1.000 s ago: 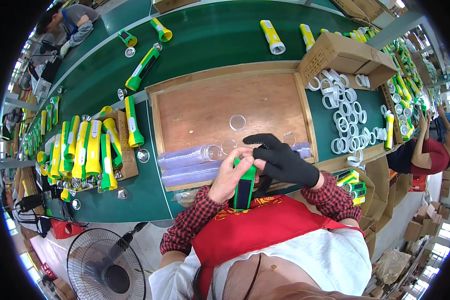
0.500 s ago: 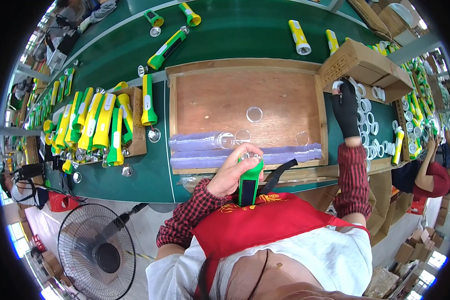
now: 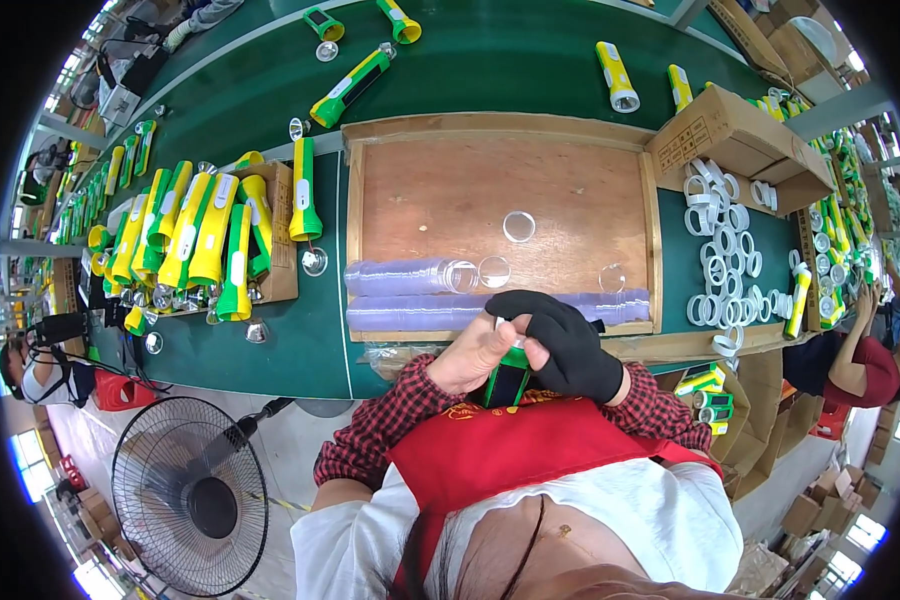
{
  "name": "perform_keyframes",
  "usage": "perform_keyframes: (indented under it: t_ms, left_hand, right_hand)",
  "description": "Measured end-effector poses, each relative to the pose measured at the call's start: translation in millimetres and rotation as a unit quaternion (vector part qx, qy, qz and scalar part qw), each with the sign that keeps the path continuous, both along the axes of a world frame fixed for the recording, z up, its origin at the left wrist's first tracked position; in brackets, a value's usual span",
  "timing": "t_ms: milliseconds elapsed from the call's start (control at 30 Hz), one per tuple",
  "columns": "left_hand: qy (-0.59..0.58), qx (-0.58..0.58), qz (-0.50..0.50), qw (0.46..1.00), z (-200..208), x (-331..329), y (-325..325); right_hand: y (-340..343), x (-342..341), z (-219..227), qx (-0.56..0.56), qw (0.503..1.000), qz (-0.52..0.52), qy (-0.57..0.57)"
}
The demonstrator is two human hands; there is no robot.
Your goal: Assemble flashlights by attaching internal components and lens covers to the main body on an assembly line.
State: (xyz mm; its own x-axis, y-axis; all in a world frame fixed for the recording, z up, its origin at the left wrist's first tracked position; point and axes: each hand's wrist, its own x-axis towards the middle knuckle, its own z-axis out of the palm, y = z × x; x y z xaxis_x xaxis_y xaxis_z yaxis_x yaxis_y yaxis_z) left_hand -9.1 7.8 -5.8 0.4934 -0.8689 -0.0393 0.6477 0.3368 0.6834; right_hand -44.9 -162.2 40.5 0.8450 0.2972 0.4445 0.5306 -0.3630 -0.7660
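Observation:
Close to my chest, my bare left hand (image 3: 470,358) is wrapped round a green flashlight (image 3: 508,382) with a dark panel, its head end up. My right hand (image 3: 562,345), in a black glove with bare fingertips, is closed over that head end. A sliver of a white ring (image 3: 499,323) shows between the two hands; the fingers hide most of it. Just beyond the hands, clear round lenses (image 3: 410,312) lie in two long stacks inside a shallow wooden tray (image 3: 500,125). Loose single lenses (image 3: 519,227) rest on the tray's bottom.
White rings (image 3: 713,270) spread out from a tipped cardboard box (image 3: 705,130) on the right. Left of the tray, a carton (image 3: 284,240) holds several yellow and green flashlights (image 3: 210,230). A standing fan (image 3: 210,505) is at the lower left. Another person (image 3: 865,360) works at the far right.
My right hand has come from the white rings at the box back to the flashlight's head, bringing a white ring. The left hand still holds the flashlight. The view has shifted slightly.

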Motion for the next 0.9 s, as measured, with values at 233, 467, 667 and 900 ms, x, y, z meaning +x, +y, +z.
perform_keyframes:
  t_ms: [233, 467, 667, 900]
  left_hand:
    - [0.062, 0.126, 0.055, 0.989, 8, -7, -12]
    - [-0.088, 0.199, -0.054, 0.975, 42, 16, -13]
    - [0.213, -0.059, -0.184, 0.958, 48, 12, -22]
    - [-0.581, 0.48, 0.198, 0.626, 27, 33, -36]
  right_hand:
    - [-2, -5, -5, -0.053, 0.998, -0.03, -0.019]
    - [-23, 26, 17, 0.035, 0.99, -0.134, 0.024]
    - [-27, 19, 11, 0.257, 0.956, -0.099, 0.101]
    - [-27, 27, 16, -0.148, 0.948, -0.283, -0.006]
